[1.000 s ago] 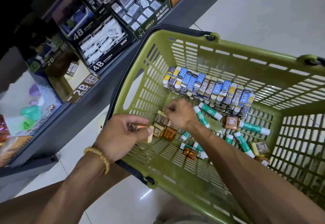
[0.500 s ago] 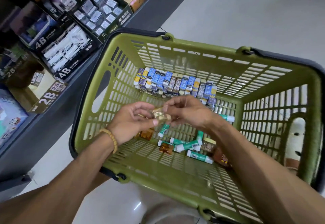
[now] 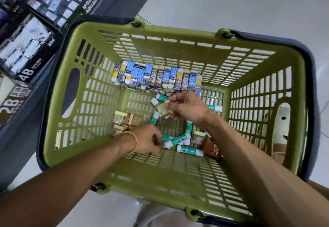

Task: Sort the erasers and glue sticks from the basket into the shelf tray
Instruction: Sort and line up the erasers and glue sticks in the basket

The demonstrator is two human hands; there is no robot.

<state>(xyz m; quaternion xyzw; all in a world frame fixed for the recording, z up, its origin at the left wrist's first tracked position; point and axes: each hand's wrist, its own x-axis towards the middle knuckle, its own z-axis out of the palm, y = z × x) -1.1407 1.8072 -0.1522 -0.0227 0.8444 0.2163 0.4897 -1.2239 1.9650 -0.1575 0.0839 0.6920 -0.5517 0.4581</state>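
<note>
1. The right hand (image 3: 187,108), just right of frame centre, pinches a small gold eraser (image 3: 163,110) between thumb and fingertips, lifted clear above the basket (image 3: 160,178) floor. Held high like that, it looks ready to be carried out or passed on rather than sorted in place.

2. The left hand (image 3: 147,139), lower centre, reaches down to the floor among the glue sticks (image 3: 175,140). Its fingers curl downward at the green-and-white tubes, but their tips are hidden, so I cannot tell whether it grips one or only touches them. My guess is it is gathering a second item, so both hands leave loaded.

3. A bead bracelet (image 3: 132,142) sits on the left wrist.

4. The task's things lie in the basket: a packed row of blue and brown sleeved erasers (image 3: 156,77) stands against the far wall, upper centre, seemingly stacked there to keep them together. Loose gold and brown erasers (image 3: 124,119) cluster left of centre; more sit at lower right beside the tubes.

5. The shelf (image 3: 19,137) runs along the left edge, with open display boxes (image 3: 26,52) marked 4B and 2B at upper left. The basket sits just beside it, likely to keep each carry short. Which box is the target tray I cannot tell.
</note>
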